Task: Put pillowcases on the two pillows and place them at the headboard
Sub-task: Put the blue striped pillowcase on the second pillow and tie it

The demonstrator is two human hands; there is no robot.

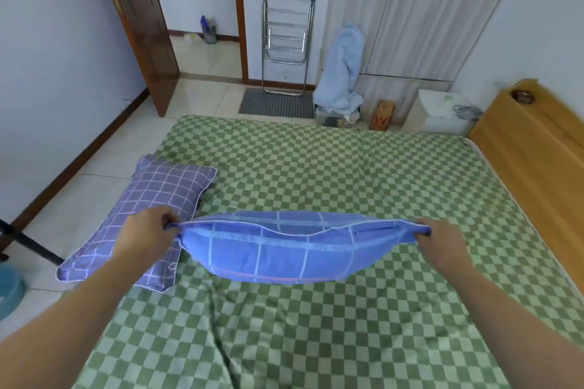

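Blue pillow (pixel 284 251): blue pillowcase with pale grid lines, already on; plump, bulging downward at centre. Held up above green-checked bed sheet (pixel 347 174), long axis left to right, open edge stretched taut along top, corners pinched at either end.

Purple pillow (pixel 151 215): purple pillowcase with white grid, white piped border, already on. Lying flat at left edge of bed, angled diagonally, near corner partly hidden behind blue pillow.

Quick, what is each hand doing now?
Left hand: pinches the blue pillow's left corner.
Right hand: grips its right corner.
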